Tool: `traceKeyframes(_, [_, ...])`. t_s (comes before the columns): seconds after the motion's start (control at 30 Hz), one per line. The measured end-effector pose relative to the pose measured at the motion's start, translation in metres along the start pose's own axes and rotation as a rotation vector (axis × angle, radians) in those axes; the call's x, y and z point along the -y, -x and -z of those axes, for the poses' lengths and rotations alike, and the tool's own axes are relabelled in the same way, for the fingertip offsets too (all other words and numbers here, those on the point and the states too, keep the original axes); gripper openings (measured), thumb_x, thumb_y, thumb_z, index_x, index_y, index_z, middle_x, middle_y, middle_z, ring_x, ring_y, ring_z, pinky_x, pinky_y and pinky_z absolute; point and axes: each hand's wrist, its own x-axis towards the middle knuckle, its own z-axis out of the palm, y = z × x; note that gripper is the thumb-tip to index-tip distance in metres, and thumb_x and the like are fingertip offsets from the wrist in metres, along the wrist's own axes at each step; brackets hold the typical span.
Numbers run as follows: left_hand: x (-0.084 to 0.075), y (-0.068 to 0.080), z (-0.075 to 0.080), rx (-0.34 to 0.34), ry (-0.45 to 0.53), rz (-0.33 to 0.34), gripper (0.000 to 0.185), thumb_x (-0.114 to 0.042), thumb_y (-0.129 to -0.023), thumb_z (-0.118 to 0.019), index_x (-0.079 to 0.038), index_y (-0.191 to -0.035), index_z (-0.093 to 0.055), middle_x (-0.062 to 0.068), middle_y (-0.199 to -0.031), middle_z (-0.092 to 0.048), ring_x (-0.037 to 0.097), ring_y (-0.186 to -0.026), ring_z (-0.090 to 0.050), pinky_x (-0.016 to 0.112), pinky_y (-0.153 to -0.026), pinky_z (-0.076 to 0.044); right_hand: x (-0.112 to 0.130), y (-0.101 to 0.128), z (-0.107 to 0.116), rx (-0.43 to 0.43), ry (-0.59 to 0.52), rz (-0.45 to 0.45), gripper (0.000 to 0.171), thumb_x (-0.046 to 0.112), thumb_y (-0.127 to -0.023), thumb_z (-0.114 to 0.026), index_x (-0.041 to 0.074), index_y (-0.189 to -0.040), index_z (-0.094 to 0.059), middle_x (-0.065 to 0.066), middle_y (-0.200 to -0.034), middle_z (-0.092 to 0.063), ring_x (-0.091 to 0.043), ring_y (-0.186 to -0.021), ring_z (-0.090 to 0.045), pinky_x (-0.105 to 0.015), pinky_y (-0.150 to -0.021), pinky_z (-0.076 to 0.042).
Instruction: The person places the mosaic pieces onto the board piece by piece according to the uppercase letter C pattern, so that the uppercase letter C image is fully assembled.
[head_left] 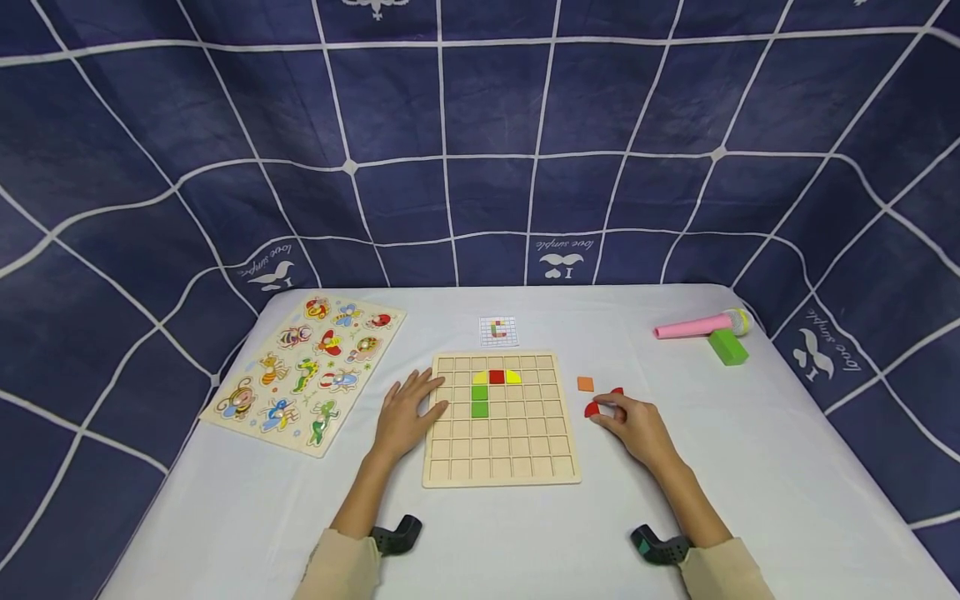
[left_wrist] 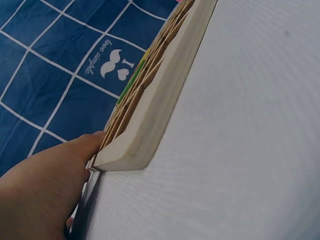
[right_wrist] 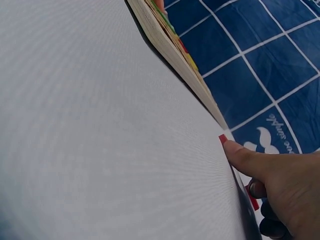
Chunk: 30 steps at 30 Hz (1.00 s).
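Observation:
A square wooden grid board [head_left: 502, 468] lies in the middle of the table. On it are two green square tiles [head_left: 480, 401], a red square tile [head_left: 497, 377] and two yellow rounded tiles [head_left: 513, 377]. My left hand [head_left: 405, 417] rests on the board's left edge with its fingers loosely spread; the left wrist view shows its thumb [left_wrist: 90, 145] at the board's corner. To the right of the board, my right hand [head_left: 636, 425] pinches a red rounded tile [head_left: 592, 409] between thumb and finger. Another red tile [head_left: 617, 390], partly hidden, lies just behind those fingers, and an orange square tile [head_left: 585, 384] lies nearby.
Behind the board lies a small pattern card [head_left: 498, 331]. An insect puzzle board [head_left: 307, 375] occupies the left side. A pink toy microphone [head_left: 701, 324] and a green block [head_left: 727, 347] are at the back right. A blue checked curtain [head_left: 487, 125] hangs behind the white table.

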Motion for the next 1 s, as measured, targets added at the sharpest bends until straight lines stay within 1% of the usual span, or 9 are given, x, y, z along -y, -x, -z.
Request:
traceKeyframes(0.23, [-0.001, -0.001, 0.0, -0.004, 0.004, -0.001, 0.048, -0.04, -0.087, -0.061, -0.019, -0.13, -0.054, 0.005, -0.142, -0.04, 0.027, -0.135, -0.027, 0.047, -0.11, -0.012, 0.002, 0.001, -0.002, 0.029, -0.008, -0.005, 0.04, 0.029, -0.07, -0.08, 0.007, -0.101, -0.069, 0.008, -0.052, -0.038, -0.007, -0.047, -0.034, -0.021, -0.042, -0.028])
traceKeyframes(0.4, [-0.001, -0.001, 0.0, 0.0, 0.003, 0.003, 0.049, -0.041, -0.087, -0.061, -0.019, -0.13, -0.054, 0.006, -0.142, -0.04, 0.027, -0.135, -0.027, 0.046, -0.111, -0.011, 0.004, 0.001, -0.003, 0.057, -0.009, -0.007, 0.039, 0.028, -0.071, -0.08, 0.008, -0.102, -0.069, 0.009, -0.051, -0.039, -0.007, -0.046, -0.035, -0.021, -0.042, -0.028])
traceKeyframes(0.6, [-0.001, -0.001, 0.0, -0.001, 0.004, 0.003, 0.048, -0.04, -0.087, -0.061, -0.02, -0.13, -0.054, 0.005, -0.142, -0.04, 0.027, -0.135, -0.027, 0.046, -0.11, -0.012, 0.003, 0.001, 0.001, 0.034, 0.013, -0.032, 0.036, 0.024, -0.072, -0.08, 0.007, -0.103, -0.07, 0.009, -0.051, -0.041, -0.007, -0.047, -0.037, -0.022, -0.043, -0.029])
traceKeyframes(0.77, [-0.001, -0.001, 0.0, -0.001, 0.011, 0.002, 0.048, -0.04, -0.087, -0.061, -0.019, -0.13, -0.054, 0.006, -0.142, -0.04, 0.027, -0.135, -0.027, 0.046, -0.111, -0.011, 0.0, 0.0, 0.005, 0.016, 0.03, -0.03, 0.033, 0.023, -0.072, -0.079, 0.005, -0.098, -0.07, 0.008, -0.051, -0.04, -0.007, -0.046, -0.036, -0.022, -0.042, -0.028])
traceKeyframes(0.9, [0.0, -0.001, -0.001, -0.008, 0.008, -0.004, 0.048, -0.04, -0.088, -0.061, -0.019, -0.13, -0.054, 0.006, -0.142, -0.041, 0.027, -0.135, -0.028, 0.046, -0.111, -0.011, -0.003, 0.001, 0.007, -0.004, 0.023, -0.034, 0.03, 0.022, -0.072, -0.079, 0.005, -0.096, -0.07, 0.008, -0.051, -0.04, -0.008, -0.046, -0.035, -0.023, -0.042, -0.028])
traceKeyframes(1.0, [0.001, -0.001, -0.001, -0.006, 0.002, -0.001, 0.048, -0.041, -0.088, -0.06, -0.019, -0.13, -0.054, 0.006, -0.142, -0.04, 0.026, -0.135, -0.027, 0.046, -0.111, -0.011, -0.005, 0.001, 0.007, -0.003, 0.016, -0.028, 0.028, 0.021, -0.074, -0.078, 0.006, -0.097, -0.07, 0.008, -0.052, -0.04, -0.008, -0.047, -0.035, -0.022, -0.042, -0.028])
